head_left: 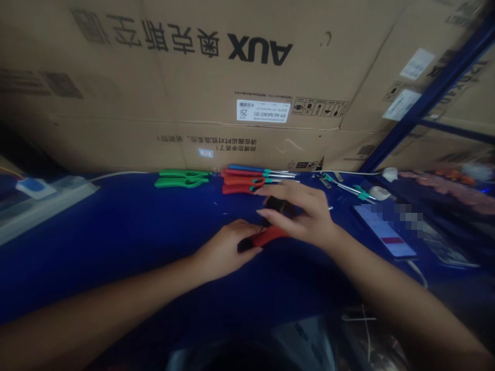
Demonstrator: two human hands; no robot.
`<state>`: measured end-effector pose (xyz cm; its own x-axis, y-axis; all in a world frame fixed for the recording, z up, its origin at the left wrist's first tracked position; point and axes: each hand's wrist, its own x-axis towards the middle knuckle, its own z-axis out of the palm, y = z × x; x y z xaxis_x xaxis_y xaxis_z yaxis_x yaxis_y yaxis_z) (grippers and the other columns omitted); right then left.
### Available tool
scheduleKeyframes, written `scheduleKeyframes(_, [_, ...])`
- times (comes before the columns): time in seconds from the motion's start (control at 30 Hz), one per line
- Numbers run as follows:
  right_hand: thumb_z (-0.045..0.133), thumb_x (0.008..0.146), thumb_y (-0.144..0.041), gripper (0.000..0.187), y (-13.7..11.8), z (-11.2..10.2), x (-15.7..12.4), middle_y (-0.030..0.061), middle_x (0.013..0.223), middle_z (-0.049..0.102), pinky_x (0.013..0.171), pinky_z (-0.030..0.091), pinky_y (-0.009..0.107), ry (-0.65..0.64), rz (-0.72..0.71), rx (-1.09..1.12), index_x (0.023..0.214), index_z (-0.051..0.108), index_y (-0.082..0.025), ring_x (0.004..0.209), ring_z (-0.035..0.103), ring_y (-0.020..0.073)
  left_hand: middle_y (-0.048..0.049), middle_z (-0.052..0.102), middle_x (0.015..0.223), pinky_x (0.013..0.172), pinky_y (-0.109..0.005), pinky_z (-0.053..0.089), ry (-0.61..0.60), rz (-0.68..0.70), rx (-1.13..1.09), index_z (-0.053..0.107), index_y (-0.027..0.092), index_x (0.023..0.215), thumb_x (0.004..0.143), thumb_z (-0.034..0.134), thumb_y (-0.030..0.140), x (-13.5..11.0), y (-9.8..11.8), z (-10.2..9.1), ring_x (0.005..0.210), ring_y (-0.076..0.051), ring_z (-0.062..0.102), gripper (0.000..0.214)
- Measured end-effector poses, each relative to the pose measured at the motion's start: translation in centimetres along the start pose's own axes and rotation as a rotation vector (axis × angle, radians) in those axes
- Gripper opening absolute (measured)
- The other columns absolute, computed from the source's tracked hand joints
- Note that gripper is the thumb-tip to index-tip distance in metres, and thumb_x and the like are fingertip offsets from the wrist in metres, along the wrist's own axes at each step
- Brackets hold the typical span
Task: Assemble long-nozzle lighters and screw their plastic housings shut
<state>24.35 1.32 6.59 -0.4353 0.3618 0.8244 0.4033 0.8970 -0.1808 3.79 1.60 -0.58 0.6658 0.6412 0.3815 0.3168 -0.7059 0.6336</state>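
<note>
Over the middle of the blue table, my left hand [226, 250] is closed around the dark end of a red-handled piece [270, 235] that looks like a long-reach lighter body. My right hand [305, 211] curls over the other end, which its palm hides. Between my right thumb and forefinger is a dark part [279, 205], too blurred to name. Just beyond my right fingertips lie several red lighters [237, 184] with metal rods, a blue one [247, 168] on top. Two green lighter handles [178, 182] rest further left.
A big cardboard box [193, 103] walls off the back. Right of my hands are loose rods with teal parts [353, 190] and a phone [384, 232] with a cable. A blue metal frame [429, 93] slants at the right. Plastic wrap [50, 206] lies at left.
</note>
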Motion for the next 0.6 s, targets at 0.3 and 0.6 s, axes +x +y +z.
scheduleKeyframes(0.3, [0.056,0.099,-0.028,0.025,-0.6,-0.5,0.7,0.0064,0.100,0.076,0.077,0.059,0.025,-0.129,0.060,0.050,0.120,0.068,-0.019,0.080,0.071,0.0137,-0.0042,0.074,0.100,0.087,-0.037,0.056,0.024,-0.002,0.018,0.069,0.022,0.115,0.085,0.072,0.020,-0.1,0.0,0.1,0.094,-0.022,0.069,0.030])
scheduleKeyframes(0.6, [0.045,0.104,-0.027,0.039,0.3,-1.2,0.4,0.0085,0.116,0.073,0.068,0.059,0.023,-0.249,0.164,0.162,0.141,0.054,-0.020,0.072,0.071,0.0104,-0.0058,0.075,0.111,0.096,-0.040,0.054,0.014,0.002,0.000,0.068,0.023,0.121,0.086,0.071,0.020,-0.2,-0.2,0.2,0.103,-0.022,0.069,0.035])
